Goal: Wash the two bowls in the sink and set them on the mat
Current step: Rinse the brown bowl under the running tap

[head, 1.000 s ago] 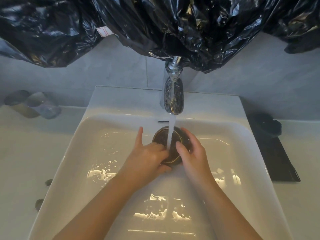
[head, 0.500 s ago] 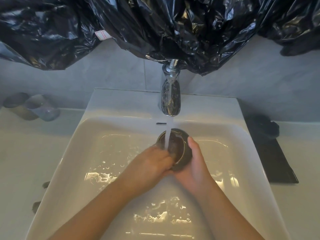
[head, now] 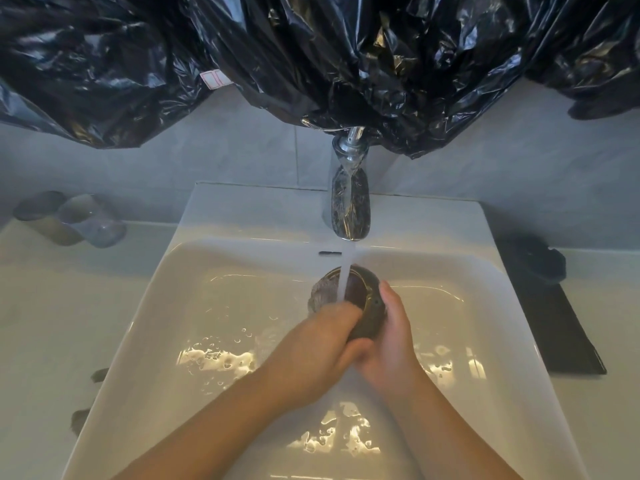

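A small dark bowl (head: 367, 299) is tilted on its side under the running water in the white sink (head: 166, 306). My right hand (head: 391, 337) cups the bowl from the right and below. My left hand (head: 318, 348) has its fingers pushed into the bowl's opening, under the stream. A second dark bowl (head: 540, 261) rests on the black mat (head: 561, 334) to the right of the sink.
The chrome tap (head: 349, 206) stands at the sink's back and pours a steady stream. Black plastic sheeting (head: 346, 57) hangs over the wall above. Two cups (head: 72, 220) lie on the counter at the left.
The bowl went from lying flat over the drain to tilted on its side. My left hand moved from the rim into the bowl; my right hand slid under it.
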